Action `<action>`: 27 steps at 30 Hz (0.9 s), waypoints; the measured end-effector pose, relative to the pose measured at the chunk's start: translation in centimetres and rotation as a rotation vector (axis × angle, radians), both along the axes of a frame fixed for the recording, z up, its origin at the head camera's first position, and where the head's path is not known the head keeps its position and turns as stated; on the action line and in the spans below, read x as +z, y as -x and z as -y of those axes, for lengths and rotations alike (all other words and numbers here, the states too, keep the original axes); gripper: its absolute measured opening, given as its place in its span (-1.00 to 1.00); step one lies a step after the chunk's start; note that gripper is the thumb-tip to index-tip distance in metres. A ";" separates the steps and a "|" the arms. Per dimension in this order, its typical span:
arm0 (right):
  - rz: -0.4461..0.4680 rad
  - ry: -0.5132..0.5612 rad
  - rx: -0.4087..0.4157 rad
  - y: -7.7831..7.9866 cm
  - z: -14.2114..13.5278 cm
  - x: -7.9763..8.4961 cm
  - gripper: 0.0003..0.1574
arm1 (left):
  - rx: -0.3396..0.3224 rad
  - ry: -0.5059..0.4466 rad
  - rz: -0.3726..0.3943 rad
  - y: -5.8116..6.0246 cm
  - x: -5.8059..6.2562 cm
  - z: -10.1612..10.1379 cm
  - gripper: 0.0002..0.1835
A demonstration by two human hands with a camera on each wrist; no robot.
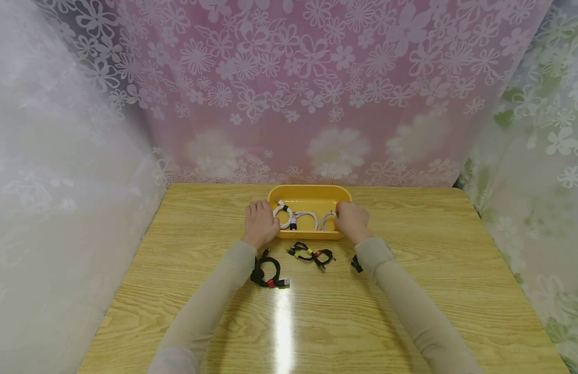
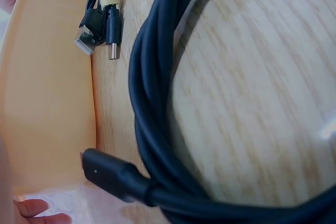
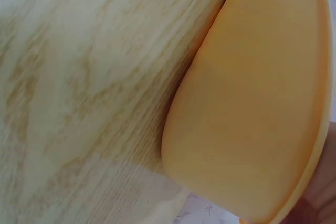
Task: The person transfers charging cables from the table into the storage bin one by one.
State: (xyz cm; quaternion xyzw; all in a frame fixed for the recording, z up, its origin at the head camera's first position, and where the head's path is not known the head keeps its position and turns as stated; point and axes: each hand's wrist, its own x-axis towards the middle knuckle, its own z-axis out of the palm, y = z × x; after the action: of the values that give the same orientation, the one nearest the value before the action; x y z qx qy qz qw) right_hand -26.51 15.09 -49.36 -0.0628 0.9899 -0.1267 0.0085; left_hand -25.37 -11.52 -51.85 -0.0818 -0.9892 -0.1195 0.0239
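A yellow oblong plastic tray (image 1: 312,235) lies nine-to-three lengthwise; left hand (image 1: 260,224) grips its nine-o'clock end, right hand (image 1: 352,221) its three-o'clock.

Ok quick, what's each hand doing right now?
Left hand: holding the yellow tray by its left end.
Right hand: holding it by the right end.

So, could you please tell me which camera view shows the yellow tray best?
The head view: it shows nearly the whole yellow tray, including its inside and most of its rim. The left wrist view shows a stretch of outer wall; the right wrist view shows outer wall and rim, close up.
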 end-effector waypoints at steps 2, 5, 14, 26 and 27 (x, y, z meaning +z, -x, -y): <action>-0.001 -0.015 0.001 0.0 0.0 -0.1 -0.74 | 0.001 0.001 0.003 0.0 0.0 0.0 -0.63; -0.001 -0.032 0.002 0.1 0.1 -0.1 -0.77 | 0.002 0.005 0.007 0.0 0.0 0.0 -0.63; 0.020 -0.095 0.037 0.4 0.3 0.0 -0.68 | 0.001 0.008 0.005 0.0 -0.1 -0.1 -0.62; 0.070 -0.194 0.031 0.6 0.8 0.3 -0.60 | 0.008 -0.012 0.014 0.2 -0.3 -0.1 -0.63; 0.068 -0.193 0.030 0.6 0.8 0.3 -0.61 | 0.008 -0.010 0.013 0.2 -0.3 -0.1 -0.63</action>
State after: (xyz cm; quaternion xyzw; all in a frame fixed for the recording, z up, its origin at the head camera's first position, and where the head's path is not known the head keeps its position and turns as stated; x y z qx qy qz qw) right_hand -27.07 14.26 -49.06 -0.0723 0.9956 -0.0326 0.0497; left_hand -25.52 -11.46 -52.15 -0.0767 -0.9890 -0.1250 0.0182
